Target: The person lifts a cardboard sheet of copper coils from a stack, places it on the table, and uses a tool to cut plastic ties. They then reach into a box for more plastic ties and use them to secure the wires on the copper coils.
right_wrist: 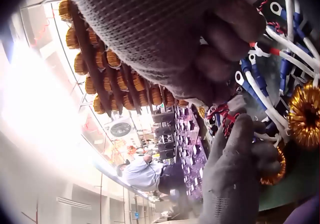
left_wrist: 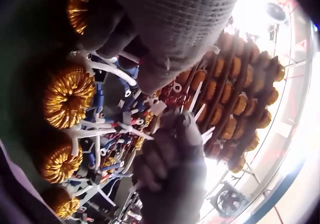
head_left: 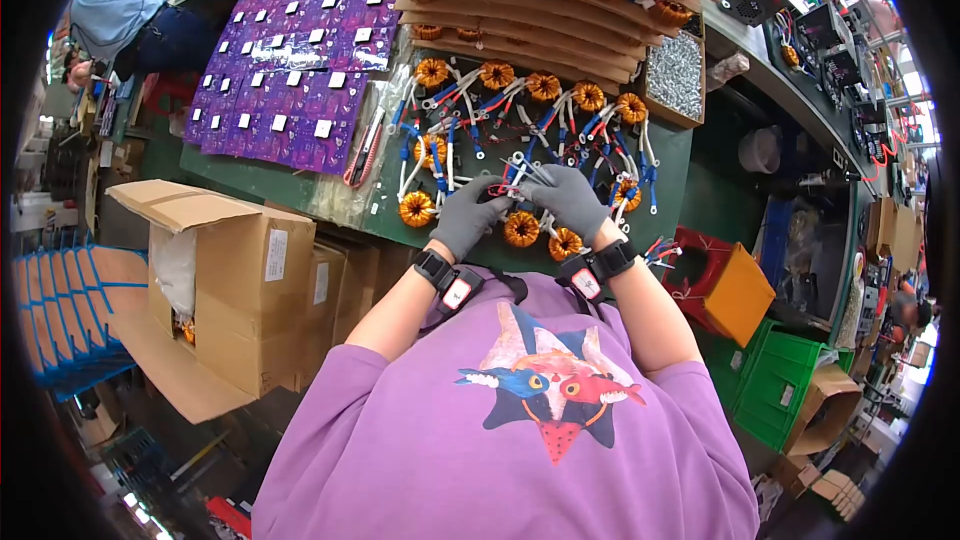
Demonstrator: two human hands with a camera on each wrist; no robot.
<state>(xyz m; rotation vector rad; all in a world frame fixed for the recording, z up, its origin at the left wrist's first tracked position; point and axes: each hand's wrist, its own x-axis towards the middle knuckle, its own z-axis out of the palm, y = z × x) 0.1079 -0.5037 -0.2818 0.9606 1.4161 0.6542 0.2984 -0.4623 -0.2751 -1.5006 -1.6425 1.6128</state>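
Note:
Both gloved hands meet over the green bench (head_left: 680, 155). My left hand (head_left: 487, 210) and right hand (head_left: 540, 195) pinch a bundle of red, blue and white leads (head_left: 516, 172) with ring terminals. The leads belong to orange toroid coils (head_left: 521, 229) lying just below the hands. In the left wrist view the left fingers (left_wrist: 150, 69) curl over the leads (left_wrist: 160, 106), with the right hand (left_wrist: 175, 179) opposite and coils (left_wrist: 67, 96) beside them. Red twisted wire (right_wrist: 222, 115) shows between the right fingers (right_wrist: 220, 44) and the left hand (right_wrist: 235, 174) in the right wrist view.
More coils with leads (head_left: 545, 88) cover the bench. Stacked cardboard trays of coils (head_left: 520, 10) stand behind, with a box of silver parts (head_left: 676, 68) and purple sheets (head_left: 290, 60). An open carton (head_left: 230, 270), a red-orange bin (head_left: 725, 290) and a green crate (head_left: 780, 390) flank me. Another person (head_left: 120, 0) sits far left.

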